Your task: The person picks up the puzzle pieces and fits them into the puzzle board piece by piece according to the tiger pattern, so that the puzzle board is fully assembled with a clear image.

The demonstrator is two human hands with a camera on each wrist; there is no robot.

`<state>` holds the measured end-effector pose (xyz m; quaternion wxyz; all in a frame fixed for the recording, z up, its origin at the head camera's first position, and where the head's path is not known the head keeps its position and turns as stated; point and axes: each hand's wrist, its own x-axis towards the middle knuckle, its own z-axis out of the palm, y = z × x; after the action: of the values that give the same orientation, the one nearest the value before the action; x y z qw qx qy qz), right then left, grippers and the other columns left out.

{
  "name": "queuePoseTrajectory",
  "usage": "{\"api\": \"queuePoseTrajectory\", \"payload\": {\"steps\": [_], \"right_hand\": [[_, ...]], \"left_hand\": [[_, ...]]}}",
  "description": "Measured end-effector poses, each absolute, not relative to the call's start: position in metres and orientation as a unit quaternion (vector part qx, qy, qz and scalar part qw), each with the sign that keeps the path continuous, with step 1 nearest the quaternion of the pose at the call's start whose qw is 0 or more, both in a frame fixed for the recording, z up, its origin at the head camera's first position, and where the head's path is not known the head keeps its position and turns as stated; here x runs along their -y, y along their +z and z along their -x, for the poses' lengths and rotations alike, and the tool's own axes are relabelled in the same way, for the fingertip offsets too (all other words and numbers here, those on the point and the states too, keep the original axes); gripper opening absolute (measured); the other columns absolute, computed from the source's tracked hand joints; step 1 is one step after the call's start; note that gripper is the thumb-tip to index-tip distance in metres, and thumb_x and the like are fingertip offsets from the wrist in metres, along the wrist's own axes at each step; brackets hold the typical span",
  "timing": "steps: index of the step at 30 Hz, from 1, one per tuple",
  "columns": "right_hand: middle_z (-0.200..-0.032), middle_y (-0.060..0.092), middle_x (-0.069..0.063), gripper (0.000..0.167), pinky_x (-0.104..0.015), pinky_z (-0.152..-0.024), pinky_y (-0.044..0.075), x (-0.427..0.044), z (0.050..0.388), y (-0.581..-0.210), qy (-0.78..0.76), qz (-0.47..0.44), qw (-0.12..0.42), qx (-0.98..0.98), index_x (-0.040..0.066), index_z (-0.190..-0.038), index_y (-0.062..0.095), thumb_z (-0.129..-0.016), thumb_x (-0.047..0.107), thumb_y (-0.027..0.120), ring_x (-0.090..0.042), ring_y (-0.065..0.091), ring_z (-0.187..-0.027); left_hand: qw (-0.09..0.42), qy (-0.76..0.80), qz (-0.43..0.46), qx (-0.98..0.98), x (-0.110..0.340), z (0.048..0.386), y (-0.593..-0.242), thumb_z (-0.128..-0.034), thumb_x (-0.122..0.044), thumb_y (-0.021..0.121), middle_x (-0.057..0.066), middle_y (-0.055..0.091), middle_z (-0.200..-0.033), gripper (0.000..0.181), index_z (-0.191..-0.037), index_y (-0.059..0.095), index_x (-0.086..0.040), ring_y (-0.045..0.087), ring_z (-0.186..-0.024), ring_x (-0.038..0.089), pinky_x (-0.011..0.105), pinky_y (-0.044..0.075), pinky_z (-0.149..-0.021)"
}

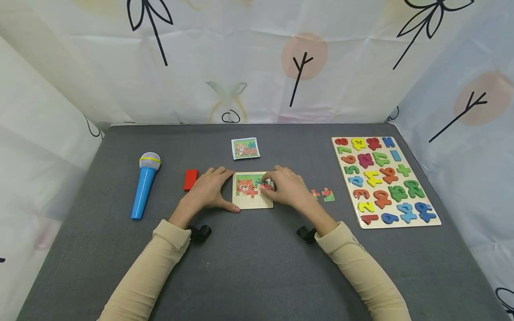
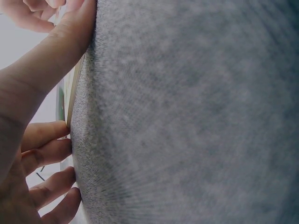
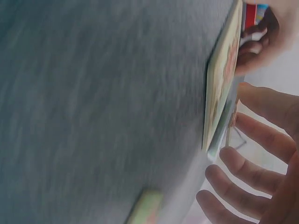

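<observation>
A small wooden jigsaw puzzle board (image 1: 253,203) lies on the table, showing part of a red tiger on green. My left hand (image 1: 209,189) holds its left side, the thumb at the near corner and the fingers at the far corner. Over the board's right side, my right hand (image 1: 287,187) pinches a puzzle piece (image 3: 231,122) between thumb and fingers. In the right wrist view that piece is tilted on edge, apart from the board. Two loose puzzle pieces (image 1: 328,195) lie to the right of my right hand.
A picture card (image 1: 246,148) lies beyond the board. To the left are a red block (image 1: 190,179) and a blue toy microphone (image 1: 143,187). A number board (image 1: 395,224) with several coloured pieces occupies the right side of the grey table (image 1: 257,276). Printed cloth surrounds the back and sides.
</observation>
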<state>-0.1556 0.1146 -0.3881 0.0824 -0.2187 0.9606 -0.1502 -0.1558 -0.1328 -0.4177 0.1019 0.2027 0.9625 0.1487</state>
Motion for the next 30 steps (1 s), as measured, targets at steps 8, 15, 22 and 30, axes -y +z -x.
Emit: {"api": "queuePoseTrajectory", "payload": {"steps": [8, 15, 22, 30], "right_hand": [[-0.106, 0.067, -0.006, 0.030, -0.040, -0.068, 0.053, -0.099, 0.155, -0.394, -0.137, 0.221, 0.091, -0.961, 0.020, -0.117, 0.077, -0.091, 0.034, 0.078, -0.022, 0.059, -0.088], [-0.108, 0.066, -0.007, 0.033, -0.040, -0.070, 0.054, -0.097, 0.152, -0.393, -0.125, 0.222, 0.089, -0.963, 0.020, -0.120, 0.076, -0.091, 0.035, 0.079, -0.023, 0.059, -0.091], [-0.107, 0.069, -0.007, 0.027, -0.041, -0.069, 0.056, -0.097, 0.150, -0.395, -0.132, 0.229, 0.077, -0.961, 0.018, -0.117, 0.078, -0.092, 0.027, 0.078, -0.025, 0.064, -0.091], [-0.101, 0.070, -0.007, 0.022, -0.038, -0.063, 0.054, -0.097, 0.151, -0.396, -0.141, 0.228, 0.070, -0.961, 0.017, -0.113, 0.080, -0.092, 0.024, 0.078, -0.023, 0.063, -0.085]], "left_hand": [[0.105, 0.148, -0.202, -0.963, 0.133, 0.157, -0.417, -0.0615, -0.066, 0.090, 0.014, 0.056, -0.145, 0.114, -0.151, 0.049, -0.008, 0.052, -0.127, 0.037, 0.056, 0.048, -0.106], [0.106, 0.147, -0.200, -0.963, 0.132, 0.156, -0.417, -0.0620, -0.066, 0.090, 0.014, 0.056, -0.146, 0.114, -0.151, 0.049, -0.009, 0.053, -0.125, 0.036, 0.055, 0.048, -0.105], [0.106, 0.148, -0.201, -0.963, 0.132, 0.156, -0.417, -0.0621, -0.066, 0.090, 0.014, 0.056, -0.146, 0.114, -0.152, 0.049, -0.009, 0.053, -0.124, 0.036, 0.055, 0.049, -0.104], [0.105, 0.148, -0.200, -0.963, 0.132, 0.156, -0.417, -0.0615, -0.066, 0.090, 0.014, 0.056, -0.145, 0.114, -0.151, 0.049, -0.009, 0.053, -0.122, 0.035, 0.054, 0.049, -0.103]]}}
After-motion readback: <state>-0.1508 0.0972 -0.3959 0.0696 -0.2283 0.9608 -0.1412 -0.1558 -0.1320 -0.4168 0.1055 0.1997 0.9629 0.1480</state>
